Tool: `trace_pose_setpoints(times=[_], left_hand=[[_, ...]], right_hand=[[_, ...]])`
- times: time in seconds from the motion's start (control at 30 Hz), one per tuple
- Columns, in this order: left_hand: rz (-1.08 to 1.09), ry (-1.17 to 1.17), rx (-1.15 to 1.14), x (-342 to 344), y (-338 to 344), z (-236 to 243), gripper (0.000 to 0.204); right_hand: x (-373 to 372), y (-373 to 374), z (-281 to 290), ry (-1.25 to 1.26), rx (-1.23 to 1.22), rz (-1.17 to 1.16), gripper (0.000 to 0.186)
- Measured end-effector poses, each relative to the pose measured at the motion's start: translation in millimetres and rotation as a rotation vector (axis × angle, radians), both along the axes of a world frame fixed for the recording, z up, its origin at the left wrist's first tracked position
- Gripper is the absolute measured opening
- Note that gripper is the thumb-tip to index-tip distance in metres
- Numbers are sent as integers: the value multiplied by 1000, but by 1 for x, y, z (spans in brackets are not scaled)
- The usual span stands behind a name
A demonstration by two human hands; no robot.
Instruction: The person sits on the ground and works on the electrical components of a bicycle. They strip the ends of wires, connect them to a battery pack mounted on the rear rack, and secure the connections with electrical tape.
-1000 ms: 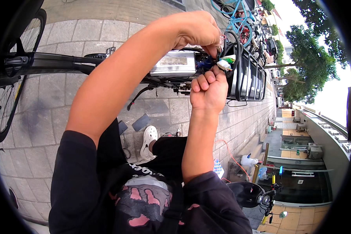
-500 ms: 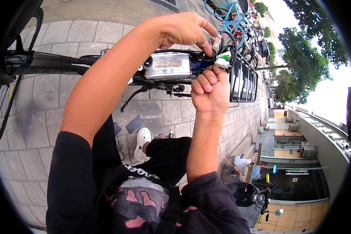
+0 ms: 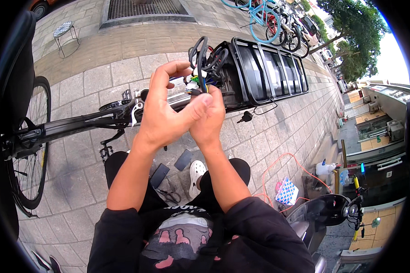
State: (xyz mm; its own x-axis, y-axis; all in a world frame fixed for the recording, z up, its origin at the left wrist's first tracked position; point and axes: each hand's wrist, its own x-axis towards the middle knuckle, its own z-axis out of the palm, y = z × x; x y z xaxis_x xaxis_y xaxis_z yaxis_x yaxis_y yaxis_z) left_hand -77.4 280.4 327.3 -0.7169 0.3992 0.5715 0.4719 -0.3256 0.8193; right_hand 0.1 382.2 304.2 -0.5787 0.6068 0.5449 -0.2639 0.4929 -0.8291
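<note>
An electric bike's black frame [image 3: 73, 125] stretches across in front of me, with a silver ribbed box [image 3: 178, 96] partly hidden behind my hands. A tangle of black cables [image 3: 201, 54] rises beside it, with white plug connectors [image 3: 192, 85] and coloured wires among them. My right hand [image 3: 208, 120] is closed on the cable connectors from below; its fingertips are partly hidden. My left hand [image 3: 161, 107] is open around the near side of the bundle. Its fingers curve towards the connectors, and its thumb crosses in front of my right hand.
The black rear rack [image 3: 269, 73] is right of the cables, with keys [image 3: 246, 117] hanging below. Dark flat blocks [image 3: 183, 159] lie on the paving near my feet. A black scooter [image 3: 323, 214] and an orange cord [image 3: 278, 159] are at right, a small stool [image 3: 64, 31] far left.
My left hand has come back from over the bike to beside my right hand, its fingers now apart. My right hand stays at the connectors. The whole view has shifted.
</note>
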Motion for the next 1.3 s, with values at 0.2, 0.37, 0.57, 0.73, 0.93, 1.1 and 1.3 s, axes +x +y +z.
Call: trace_pose_setpoints(times=[0.2, 0.37, 0.57, 0.73, 0.93, 1.1, 1.3], left_hand=[[231, 130, -181, 1, 23, -5, 56], [131, -59, -26, -18, 28, -15, 43], [87, -113, 2, -13, 43, -17, 39], [233, 1, -137, -11, 46, -13, 36], [568, 635, -303, -1, 39, -1, 36], [469, 616, -434, -6, 35, -2, 27], [340, 411, -436, -7, 29, -2, 29]], right_hand=[[-1, 8, -16, -88, -168, -34, 17], [7, 22, -11, -88, -97, -43, 10], [20, 22, -16, -87, -266, 97, 9], [26, 26, -16, -29, -166, 52, 9], [19, 24, -11, 81, 18, -110, 14], [7, 19, -10, 153, -101, -174, 14], [0, 13, -6, 124, -521, -33, 23]])
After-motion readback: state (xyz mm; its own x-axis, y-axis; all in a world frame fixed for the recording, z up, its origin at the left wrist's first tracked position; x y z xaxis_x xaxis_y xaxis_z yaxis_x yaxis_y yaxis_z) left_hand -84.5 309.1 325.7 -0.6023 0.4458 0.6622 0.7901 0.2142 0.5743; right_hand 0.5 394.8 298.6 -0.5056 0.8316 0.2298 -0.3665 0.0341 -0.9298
